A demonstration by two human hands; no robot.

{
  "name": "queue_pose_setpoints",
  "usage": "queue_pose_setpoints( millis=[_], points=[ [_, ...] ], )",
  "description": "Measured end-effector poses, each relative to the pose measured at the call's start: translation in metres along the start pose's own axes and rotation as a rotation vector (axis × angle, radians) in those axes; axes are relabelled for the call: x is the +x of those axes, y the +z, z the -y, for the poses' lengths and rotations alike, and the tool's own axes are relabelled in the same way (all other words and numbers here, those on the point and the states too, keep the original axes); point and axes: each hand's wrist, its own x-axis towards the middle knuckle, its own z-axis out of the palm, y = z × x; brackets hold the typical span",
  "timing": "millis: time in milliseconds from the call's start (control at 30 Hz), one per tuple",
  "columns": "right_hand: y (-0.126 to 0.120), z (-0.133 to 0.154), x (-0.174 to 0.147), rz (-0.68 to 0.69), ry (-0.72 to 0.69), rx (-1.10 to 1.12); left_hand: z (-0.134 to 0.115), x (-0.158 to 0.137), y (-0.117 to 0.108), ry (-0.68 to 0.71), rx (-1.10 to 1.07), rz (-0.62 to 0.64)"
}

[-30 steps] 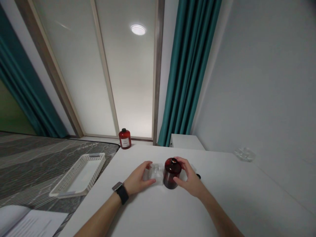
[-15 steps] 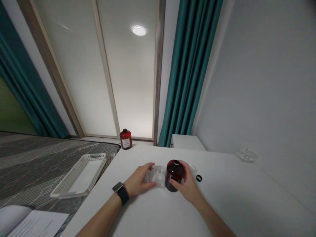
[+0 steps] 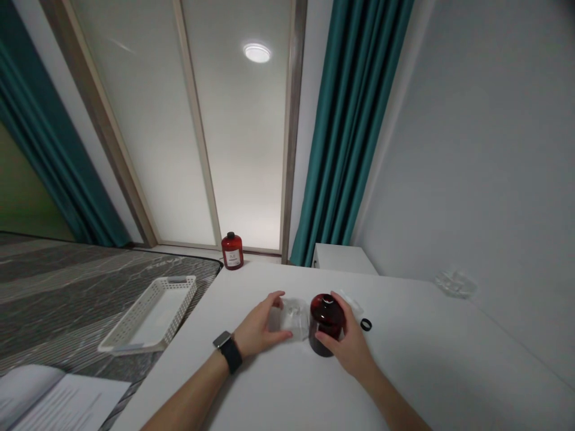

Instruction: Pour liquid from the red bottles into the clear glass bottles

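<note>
My right hand [image 3: 348, 338] is wrapped round a dark red bottle [image 3: 326, 320], thumb in front and fingers behind. The bottle stands upright on the white table, its neck uncapped. Touching or almost touching its left side is a clear plastic piece [image 3: 295, 318], perhaps packaging. My left hand [image 3: 263, 326], with a black watch on the wrist, spans the plastic's left end between thumb and fingers. A black ring [image 3: 366, 324] lies to the right of my right hand. Behind that hand, some thin clear plastic [image 3: 353, 302] is partly hidden.
A second red bottle [image 3: 232, 251], black-capped and labelled, stands at the table's far left corner. Crumpled clear plastic [image 3: 455, 284] rests by the right wall. Left of the table [image 3: 278, 389], a white basket [image 3: 171, 326] and an open book [image 3: 81, 395] lie on a grey patterned surface.
The view has shifted slightly. The bottle in my right hand has moved a little to the right and nearer, and my left hand and the clear plastic have also shifted slightly right.
</note>
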Motion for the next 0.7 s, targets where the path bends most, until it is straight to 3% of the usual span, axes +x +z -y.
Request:
queue_pose_setpoints(
  millis=[200,333,700],
  points=[
    [-0.012,0.009,-0.01,0.0,0.028,-0.145,-0.01,-0.003,-0.011,0.144,0.037,-0.034],
    [-0.017,0.015,-0.01,0.067,0.042,-0.223,-0.02,-0.005,-0.013,0.144,0.085,0.005],
    [-0.035,0.028,-0.008,0.238,-0.13,-0.462,-0.032,-0.007,-0.013,0.222,0.114,0.008]
  ],
)
